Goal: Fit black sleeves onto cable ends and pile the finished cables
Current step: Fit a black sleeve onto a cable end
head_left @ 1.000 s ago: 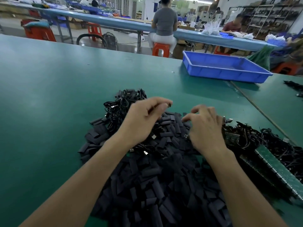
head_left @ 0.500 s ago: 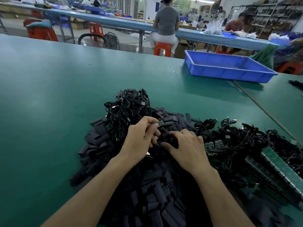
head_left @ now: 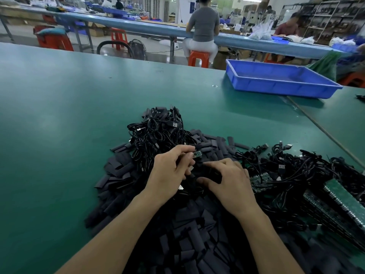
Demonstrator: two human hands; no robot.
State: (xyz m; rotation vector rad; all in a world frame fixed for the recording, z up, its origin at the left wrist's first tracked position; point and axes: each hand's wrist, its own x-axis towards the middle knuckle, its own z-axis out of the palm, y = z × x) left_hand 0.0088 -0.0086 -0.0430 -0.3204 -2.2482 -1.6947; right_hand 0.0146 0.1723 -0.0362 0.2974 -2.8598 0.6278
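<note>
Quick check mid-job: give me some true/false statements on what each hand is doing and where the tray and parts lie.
1. The left hand pinches a small green circuit board at a cable end. True.
2. The blue tray is full of cables. False: no cables show inside it, and it sits apart at the far right of the table.
3. The right hand lies over the pile of black sleeves. True.
4. The stack of green boards lies to the left of the left hand. False: it lies at the right edge, beyond the right hand.
5. The circuit board in the left hand is already covered by a sleeve. False: its green face is bare.
</note>
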